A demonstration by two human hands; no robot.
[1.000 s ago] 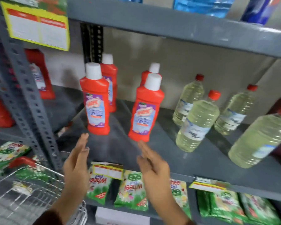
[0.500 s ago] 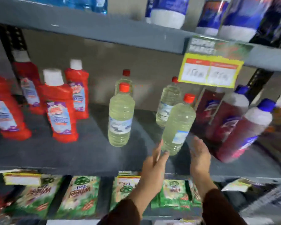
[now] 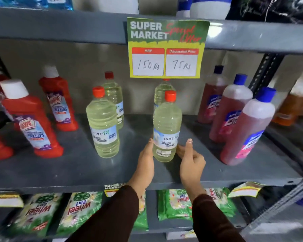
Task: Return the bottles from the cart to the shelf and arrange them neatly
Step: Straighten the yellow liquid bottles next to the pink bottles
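On the grey shelf [image 3: 77,168] a clear bleach bottle [image 3: 166,130] with a red cap stands upright near the front middle. My left hand [image 3: 146,159] presses flat against its lower left side. My right hand [image 3: 191,163] cups its lower right side, fingers at the base and thumb raised a little apart. A second bleach bottle [image 3: 102,126] stands to the left, with two more behind [image 3: 113,95] [image 3: 162,91]. The cart is out of view.
Red cleaner bottles [image 3: 31,123] with white caps stand at the left. Reddish bottles with blue caps [image 3: 247,130] lean at the right. A price sign [image 3: 166,49] hangs from the upper shelf. Green detergent packs [image 3: 79,210] fill the shelf below.
The view swung right from the red cleaner bottles to the bleach bottles. Both hands moved to the front right bleach bottle, which leaned before and now stands upright between them.
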